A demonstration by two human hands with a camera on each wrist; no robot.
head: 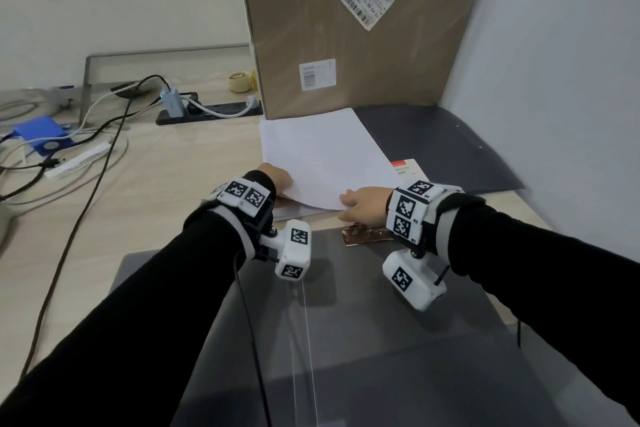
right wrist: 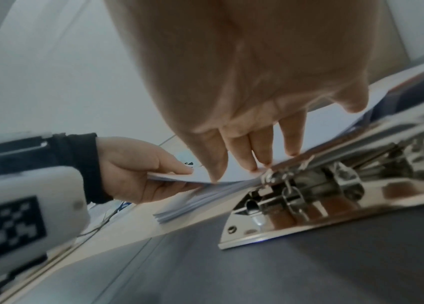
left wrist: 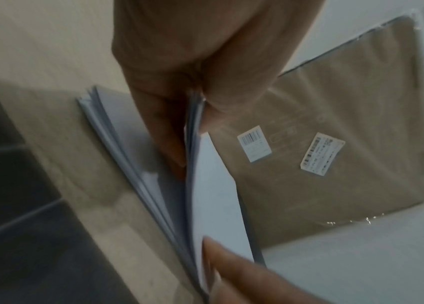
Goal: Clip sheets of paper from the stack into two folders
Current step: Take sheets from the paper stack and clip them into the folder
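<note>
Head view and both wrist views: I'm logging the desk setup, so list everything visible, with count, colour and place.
paper stack: one, white, desk centre, top sheets lifted at near edge
folders: two, dark grey; one open nearest, one far right
metal clip: one, shiny, on the near folder
cardboard box: one, brown, behind the paper
power strip: one, black, far left
blue box: one, left edge
tape roll: one, yellowish, beside the cardboard box
left hand: pinching the lifted sheets
right hand: straight fingers on the top sheet
</note>
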